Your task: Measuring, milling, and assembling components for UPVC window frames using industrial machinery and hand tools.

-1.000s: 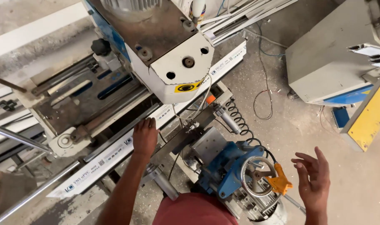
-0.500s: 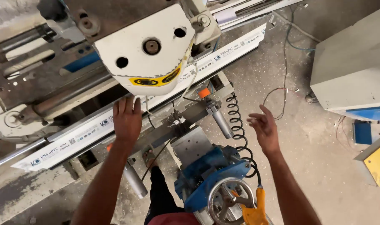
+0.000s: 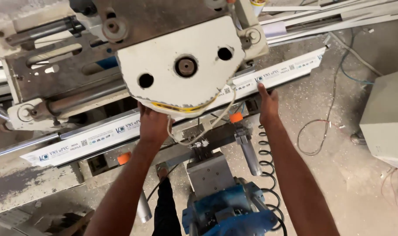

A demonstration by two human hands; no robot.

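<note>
Both hands have come forward since the earlier frame; the right one, formerly raised in the air, now meets the profile.

Head view, looking straight down: a long white plastic window profile [image 3: 98, 139] lies diagonally across the bed of a cutting machine, under its white round blade guard [image 3: 183, 65]. The left hand [image 3: 153, 124] lies flat on the profile just below the guard, fingers partly hidden. The right hand [image 3: 268, 105] presses open fingertips against the profile's near edge, seemingly steadying it. A blue motor [image 3: 227, 209] sits below, between the forearms.
</note>
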